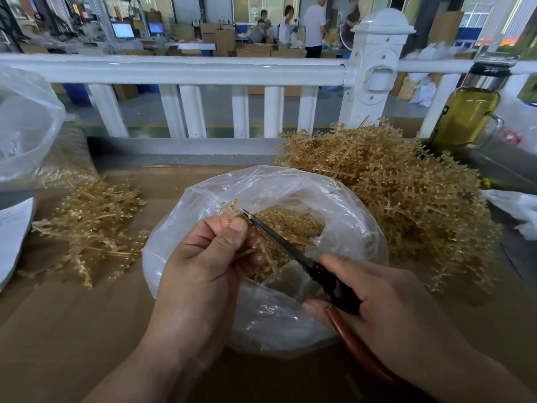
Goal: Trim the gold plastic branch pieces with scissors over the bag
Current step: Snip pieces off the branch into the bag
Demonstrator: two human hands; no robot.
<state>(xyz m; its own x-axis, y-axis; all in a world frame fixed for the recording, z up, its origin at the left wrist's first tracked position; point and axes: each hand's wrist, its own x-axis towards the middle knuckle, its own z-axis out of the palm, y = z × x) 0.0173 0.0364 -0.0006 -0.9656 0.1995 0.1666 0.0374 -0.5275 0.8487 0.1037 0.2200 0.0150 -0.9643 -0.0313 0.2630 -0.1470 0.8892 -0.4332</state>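
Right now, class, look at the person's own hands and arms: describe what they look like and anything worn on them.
The left hand and right hand are bare: no gloves, rings or watch show. The left forearm and right forearm are bare too, with no sleeve in view.

This is a factory floor, seen from a hand-work station at its edge. The bench [72, 330] is covered in brown cardboard. On it lie a big heap [406, 193] of gold plastic branches at 2 o'clock, a smaller heap [96, 225] at 9 o'clock, and in the middle a bag [270, 321] of cut bits, which points to bulk piecework. At 12 o'clock a white railing [174, 69] fences the station off from a painted floor with a yellow line. Beyond it are stacked cartons [223, 39], two lit monitors [123, 29] at 11 o'clock, a fan [347, 33] at 1 o'clock, and people [314, 24] standing among the cartons.
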